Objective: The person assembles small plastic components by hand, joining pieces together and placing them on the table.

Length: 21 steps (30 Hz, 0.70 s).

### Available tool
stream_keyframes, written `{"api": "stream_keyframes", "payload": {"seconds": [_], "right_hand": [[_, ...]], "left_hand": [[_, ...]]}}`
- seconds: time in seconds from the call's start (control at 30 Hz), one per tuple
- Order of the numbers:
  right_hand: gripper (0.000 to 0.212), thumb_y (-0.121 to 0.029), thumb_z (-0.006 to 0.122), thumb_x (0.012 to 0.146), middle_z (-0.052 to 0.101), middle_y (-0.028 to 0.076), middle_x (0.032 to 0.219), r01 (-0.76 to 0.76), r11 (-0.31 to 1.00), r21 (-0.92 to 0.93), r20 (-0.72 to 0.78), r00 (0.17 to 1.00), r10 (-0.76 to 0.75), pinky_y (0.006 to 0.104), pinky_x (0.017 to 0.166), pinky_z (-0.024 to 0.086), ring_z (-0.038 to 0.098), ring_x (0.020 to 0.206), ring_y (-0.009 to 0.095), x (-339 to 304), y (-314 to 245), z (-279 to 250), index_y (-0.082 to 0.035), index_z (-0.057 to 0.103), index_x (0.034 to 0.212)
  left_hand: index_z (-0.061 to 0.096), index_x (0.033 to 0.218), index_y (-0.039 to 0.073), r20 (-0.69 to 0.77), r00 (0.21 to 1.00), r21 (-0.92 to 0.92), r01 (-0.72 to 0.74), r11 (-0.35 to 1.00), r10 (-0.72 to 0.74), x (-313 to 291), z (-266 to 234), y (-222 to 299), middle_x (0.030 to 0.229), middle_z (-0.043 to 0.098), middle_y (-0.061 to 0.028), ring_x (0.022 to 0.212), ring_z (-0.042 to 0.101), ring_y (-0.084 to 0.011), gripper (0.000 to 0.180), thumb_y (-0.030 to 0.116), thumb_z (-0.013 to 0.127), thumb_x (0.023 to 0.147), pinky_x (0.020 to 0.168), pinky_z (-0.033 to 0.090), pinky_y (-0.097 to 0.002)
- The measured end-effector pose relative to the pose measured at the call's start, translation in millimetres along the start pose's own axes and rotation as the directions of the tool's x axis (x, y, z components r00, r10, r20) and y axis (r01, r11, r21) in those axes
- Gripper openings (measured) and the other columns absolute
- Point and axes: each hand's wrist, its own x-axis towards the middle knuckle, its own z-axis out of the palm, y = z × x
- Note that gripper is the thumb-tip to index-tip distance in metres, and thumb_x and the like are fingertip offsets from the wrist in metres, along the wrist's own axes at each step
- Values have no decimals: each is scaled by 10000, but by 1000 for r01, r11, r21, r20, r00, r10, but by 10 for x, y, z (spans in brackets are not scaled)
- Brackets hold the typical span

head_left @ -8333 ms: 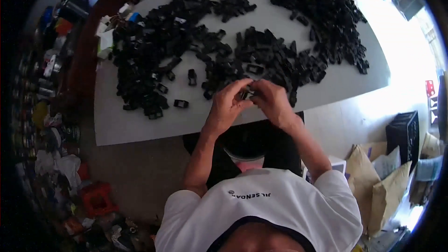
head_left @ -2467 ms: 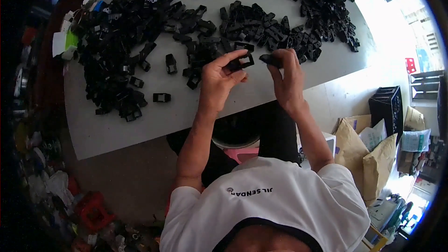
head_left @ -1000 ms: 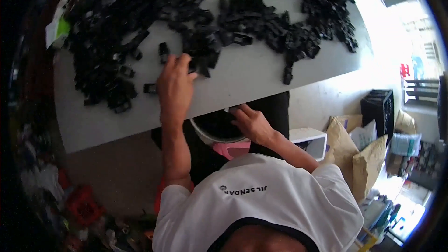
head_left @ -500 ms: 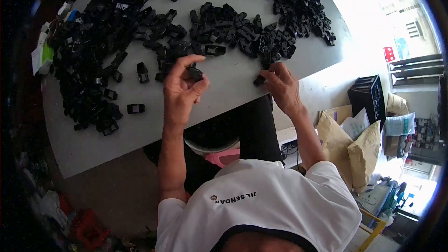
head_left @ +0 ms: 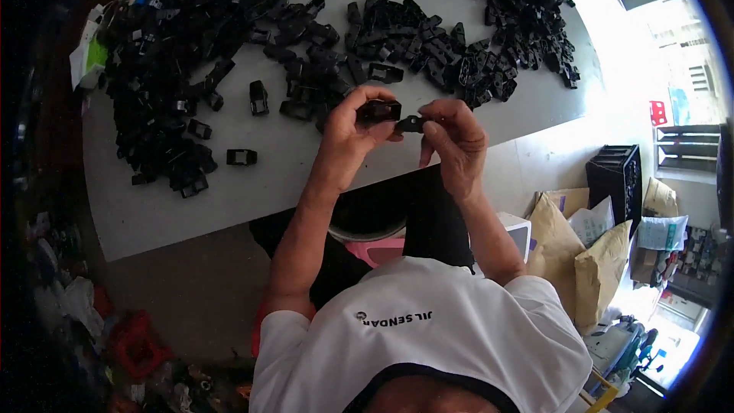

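Observation:
Above the near part of the grey table [head_left: 153,218], my two hands are almost touching. My left hand [head_left: 352,134] is closed on a black plastic housing [head_left: 378,112], whose hollow end points right. Between the thumb and fingers of my right hand [head_left: 457,141] is a small black plastic piece [head_left: 410,124]. Its left end lies right against the left fingertips and the housing; whether the two parts are joined I cannot tell. Just beyond the hands lies a loose black housing [head_left: 385,73], and two more, one upright-looking [head_left: 259,98] and one on its side [head_left: 241,157], rest to the left.
A big heap of black housings [head_left: 176,53] covers the table's left. More small black parts lie in a middle pile [head_left: 413,34] and a far-right pile [head_left: 527,23]. On the floor at right are brown paper sacks [head_left: 600,268] and a black crate [head_left: 614,183]; a red basket [head_left: 140,346] is lower left.
My right hand has lifted a small black piece off the table beside the pile and come left to my left hand. The housing in my left hand has turned, its hollow end now showing.

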Motion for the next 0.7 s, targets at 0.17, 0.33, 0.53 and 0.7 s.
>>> {"api": "stream_keyframes", "payload": {"seconds": [0.17,0.33,0.53,0.7], "right_hand": [[82,-76,544,936,573,52,763,22,996,-90,-24,999,-25,207,436,396,486,514,58,33,32,65,4,532,923],[111,-98,553,939,552,27,675,2,975,-221,-49,999,-13,208,423,368,460,483,51,95,75,129,4,535,896],[92,-87,556,931,578,36,687,28,936,-351,-78,995,-59,230,434,369,485,496,66,117,184,162,-3,535,902],[113,-103,561,920,617,75,749,158,812,-562,-33,977,-212,280,521,440,556,587,145,94,186,253,7,542,944]], "left_hand": [[552,1104,20,117,993,126,-41,991,27,-1,-66,-74,821,607,-41,694,627,-105,300,-84,583,824,647,533,-243],[550,1098,11,122,992,383,-27,923,-22,1,-55,-85,815,635,-66,653,635,-107,314,-106,583,809,589,533,-246],[561,1083,3,87,991,326,-124,937,101,-24,-61,-121,841,669,-88,640,643,-111,272,-27,622,819,553,513,-243],[552,1076,11,65,996,236,-80,968,67,-81,-79,-43,763,620,-42,559,563,-83,195,49,560,885,514,471,-230]]}}
